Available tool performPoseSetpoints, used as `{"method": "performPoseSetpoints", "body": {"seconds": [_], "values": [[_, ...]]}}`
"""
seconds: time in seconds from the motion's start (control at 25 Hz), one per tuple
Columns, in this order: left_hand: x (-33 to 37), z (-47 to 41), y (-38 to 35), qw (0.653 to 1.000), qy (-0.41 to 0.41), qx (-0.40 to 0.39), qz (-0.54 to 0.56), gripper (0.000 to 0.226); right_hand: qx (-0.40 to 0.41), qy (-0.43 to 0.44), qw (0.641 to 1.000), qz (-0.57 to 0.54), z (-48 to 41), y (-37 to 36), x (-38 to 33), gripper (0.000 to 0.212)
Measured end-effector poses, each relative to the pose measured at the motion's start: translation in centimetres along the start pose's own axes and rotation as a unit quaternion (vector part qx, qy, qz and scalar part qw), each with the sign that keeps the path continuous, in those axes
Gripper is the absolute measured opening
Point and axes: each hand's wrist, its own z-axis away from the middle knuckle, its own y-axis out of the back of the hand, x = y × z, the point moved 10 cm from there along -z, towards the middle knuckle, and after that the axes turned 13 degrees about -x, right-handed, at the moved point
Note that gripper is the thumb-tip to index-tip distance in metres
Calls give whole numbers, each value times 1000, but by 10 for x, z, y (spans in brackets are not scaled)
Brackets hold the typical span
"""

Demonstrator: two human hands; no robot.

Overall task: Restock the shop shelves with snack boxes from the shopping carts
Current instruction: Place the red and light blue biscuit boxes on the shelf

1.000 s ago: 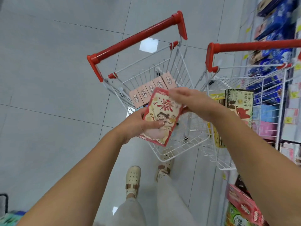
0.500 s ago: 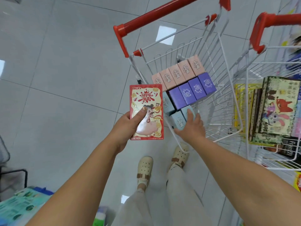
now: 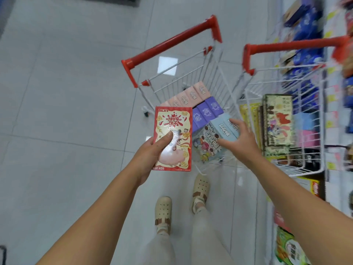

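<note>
Holding red box (image 3: 177, 121) upright in left grip (image 3: 150, 155), thumb across its front, just left of cart (image 3: 172, 43). Clasping blue box (image 3: 223, 129) with right grip (image 3: 241, 139) inside cart, beside purple boxes (image 3: 207, 110) and pink boxes (image 3: 193, 95).

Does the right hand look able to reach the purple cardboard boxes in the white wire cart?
Probably yes. The right hand seems to grip a pale blue cardboard box in that white wire cart, beside the purple cardboard boxes, which lie uncovered under the open top.
</note>
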Motion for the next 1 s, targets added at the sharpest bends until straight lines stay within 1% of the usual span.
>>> {"method": "performPoseSetpoints", "body": {"seconds": [0.12, 0.2, 0.24, 0.32, 0.4, 0.48, 0.56, 0.64, 0.68, 0.76, 0.92, 1.0], "values": [[36, 27, -43, 997, -22, -69, -10, 28, -20, 48, 985, -164, 72, 48, -33, 62], [63, 55, -78, 992, -36, -122, -21, 26, -20, 67, 972, -223, 128, 75, -49, 56], [74, 68, -95, 988, -42, -147, -27, 29, -21, 75, 965, -250, 154, 84, -54, 54], [92, 96, -130, 978, -44, -200, -35, 39, -16, 87, 951, -295, 205, 101, -59, 57], [102, 125, -171, 964, -34, -262, -26, 43, 8, 95, 940, -328, 258, 119, -57, 65], [102, 152, -213, 944, -19, -329, -19, 54, 46, 115, 926, -358, 307, 133, -51, 66], [89, 181, -257, 919, 9, -393, -32, 63, 108, 130, 902, -397, 358, 146, -37, 64], [69, 208, -298, 899, 32, -435, -38, 69, 168, 137, 870, -444, 407, 151, -16, 66], [56, 222, -319, 891, 40, -451, -43, 74, 187, 135, 855, -465, 431, 150, -5, 66], [25, 252, -360, 874, 53, -480, -53, 80, 213, 130, 830, -499, 480, 143, 18, 58], [-55, 308, -425, 848, 76, -517, -88, 75, 329, 73, 794, -506, 584, 127, 88, 56], [-107, 337, -456, 840, 90, -525, -107, 71, 370, 63, 780, -500, 640, 118, 126, 60]]}}
